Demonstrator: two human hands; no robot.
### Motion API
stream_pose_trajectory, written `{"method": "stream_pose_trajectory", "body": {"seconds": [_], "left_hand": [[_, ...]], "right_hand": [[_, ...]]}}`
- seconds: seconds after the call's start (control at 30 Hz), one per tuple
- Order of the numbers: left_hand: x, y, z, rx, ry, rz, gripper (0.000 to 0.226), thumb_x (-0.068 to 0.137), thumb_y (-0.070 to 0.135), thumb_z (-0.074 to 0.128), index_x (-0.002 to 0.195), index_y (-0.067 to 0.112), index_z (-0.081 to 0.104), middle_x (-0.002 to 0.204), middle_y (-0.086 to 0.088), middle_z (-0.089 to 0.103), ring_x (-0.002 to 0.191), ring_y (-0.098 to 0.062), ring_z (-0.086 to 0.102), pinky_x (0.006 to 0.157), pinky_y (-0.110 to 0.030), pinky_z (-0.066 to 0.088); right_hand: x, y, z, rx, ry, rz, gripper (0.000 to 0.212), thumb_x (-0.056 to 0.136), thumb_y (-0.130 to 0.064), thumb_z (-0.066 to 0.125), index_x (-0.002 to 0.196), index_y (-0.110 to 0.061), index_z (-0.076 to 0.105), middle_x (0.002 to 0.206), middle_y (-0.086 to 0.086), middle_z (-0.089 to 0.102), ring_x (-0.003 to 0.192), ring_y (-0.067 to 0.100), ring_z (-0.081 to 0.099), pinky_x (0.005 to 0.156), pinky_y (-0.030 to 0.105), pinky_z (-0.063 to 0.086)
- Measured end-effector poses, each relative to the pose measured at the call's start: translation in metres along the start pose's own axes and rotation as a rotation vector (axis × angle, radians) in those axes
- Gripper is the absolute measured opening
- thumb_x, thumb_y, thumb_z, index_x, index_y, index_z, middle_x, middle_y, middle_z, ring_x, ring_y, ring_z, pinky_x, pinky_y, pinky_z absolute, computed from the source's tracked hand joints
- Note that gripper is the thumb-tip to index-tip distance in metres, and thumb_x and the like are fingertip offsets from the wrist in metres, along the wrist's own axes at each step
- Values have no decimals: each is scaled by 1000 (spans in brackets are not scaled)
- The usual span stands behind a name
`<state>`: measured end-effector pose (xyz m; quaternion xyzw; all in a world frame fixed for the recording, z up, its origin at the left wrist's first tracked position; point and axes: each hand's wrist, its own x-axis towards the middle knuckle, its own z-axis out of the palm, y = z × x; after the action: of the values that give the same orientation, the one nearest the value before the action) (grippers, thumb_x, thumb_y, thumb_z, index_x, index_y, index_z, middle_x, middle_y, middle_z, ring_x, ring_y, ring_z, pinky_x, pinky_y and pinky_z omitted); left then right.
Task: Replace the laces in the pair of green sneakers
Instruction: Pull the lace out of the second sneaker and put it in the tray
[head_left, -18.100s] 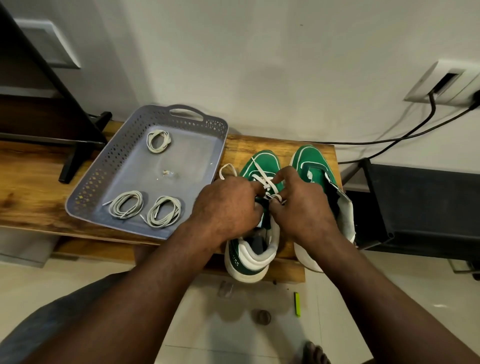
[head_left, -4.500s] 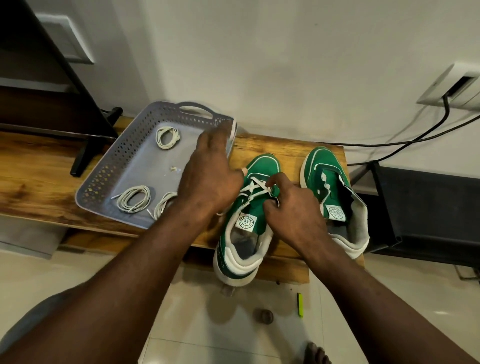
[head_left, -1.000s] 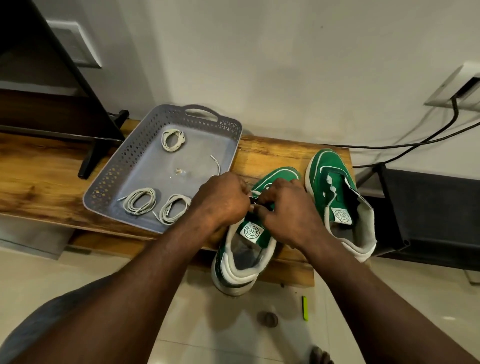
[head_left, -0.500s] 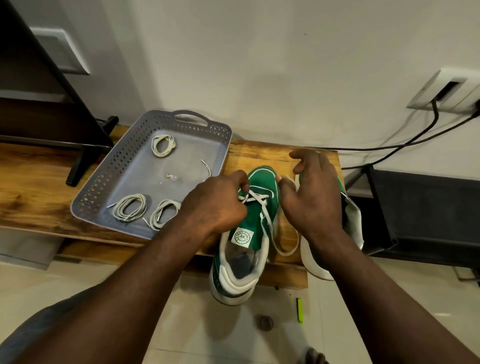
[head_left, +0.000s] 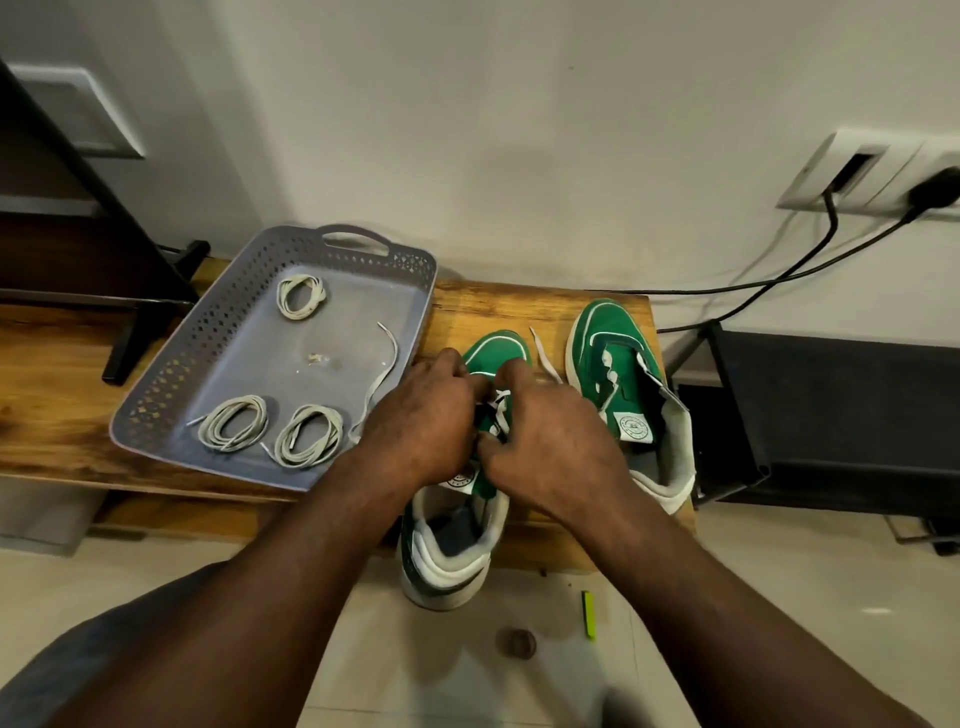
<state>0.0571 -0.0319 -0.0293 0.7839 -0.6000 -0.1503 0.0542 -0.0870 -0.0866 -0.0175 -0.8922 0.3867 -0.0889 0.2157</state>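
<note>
Back at the eyelets
The right hand (head_left: 550, 436) is back from its pull; it and the left hand (head_left: 421, 421) pinch the white lace (head_left: 501, 410) on the left green sneaker (head_left: 496, 348), on the worktop (head_left: 519, 306). More rows to loosen, I'd guess.

The left hand (head_left: 421, 421) and right hand (head_left: 550, 441) are bare, as are both forearms up to the frame edge. A blue-grey garment (head_left: 62, 670), plain fabric, covers the leg at lower left.

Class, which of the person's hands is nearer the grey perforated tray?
Left. The left hand sits beside the tray's right edge, over the near sneaker; the right hand is farther right, on that sneaker's other side.
</note>
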Motion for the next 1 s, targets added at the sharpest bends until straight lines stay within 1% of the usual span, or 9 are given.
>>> {"method": "stream_pose_trajectory", "body": {"seconds": [0.13,0.37,0.53,0.63,0.73,0.8,0.83,0.9,1.0], "left_hand": [[1,2,2,40,53,-14,42,90,27,77,128,28,58,130,-2,49,110,-23,56,80,-37,51],[4,5,-2,-32,190,-184,28,95,46,70,113,25,68,117,-6,58,100,-31,64,83,-38,51],[3,9,-3,-16,155,-59,20,97,39,68,114,31,74,126,2,54,109,-24,58,87,-38,52],[4,11,-3,-10,119,-43,14,99,36,66,107,30,75,111,5,59,102,-20,58,80,-37,49],[8,9,-3,-429,86,-193,11,97,22,67,92,17,75,96,1,68,92,-21,63,78,-37,50],[9,10,-8,-831,47,-327,17,94,19,62,80,12,67,86,-4,67,87,-26,63,85,-48,55],[9,10,-10,-916,64,-365,19,90,25,61,76,13,65,81,-5,65,84,-28,61,85,-52,56],[7,10,-13,-813,35,-350,26,84,37,64,76,12,67,80,-9,68,80,-32,64,78,-47,56],[4,8,-10,-333,-63,-218,14,94,38,72,96,26,79,99,-2,76,92,-22,69,82,-38,58]], "right_hand": [[1,-1,0,-20,8,21,55,84,-37,71,131,-23,46,98,3,64,89,25,62,70,31,48],[10,21,-5,38,64,162,48,86,-32,73,128,-25,52,90,4,69,84,27,67,76,41,61],[8,17,7,-11,105,50,43,93,-31,72,130,-25,51,92,4,71,87,28,67,76,39,60],[9,18,8,-13,115,59,42,93,-28,70,131,-25,51,90,4,69,85,27,67,74,37,58],[8,18,7,22,92,112,41,93,-26,71,129,-24,52,88,3,66,82,25,64,69,31,51],[8,19,7,33,81,144,40,93,-25,71,129,-23,53,90,3,65,82,25,64,69,31,49],[8,19,7,38,79,150,41,93,-25,71,129,-23,53,90,3,65,82,25,64,70,31,50],[9,19,6,52,64,153,41,93,-25,71,130,-23,53,88,1,65,82,24,63,70,31,49],[10,19,7,48,53,154,40,92,-23,69,129,-23,52,85,1,64,82,24,62,69,30,47]]}}
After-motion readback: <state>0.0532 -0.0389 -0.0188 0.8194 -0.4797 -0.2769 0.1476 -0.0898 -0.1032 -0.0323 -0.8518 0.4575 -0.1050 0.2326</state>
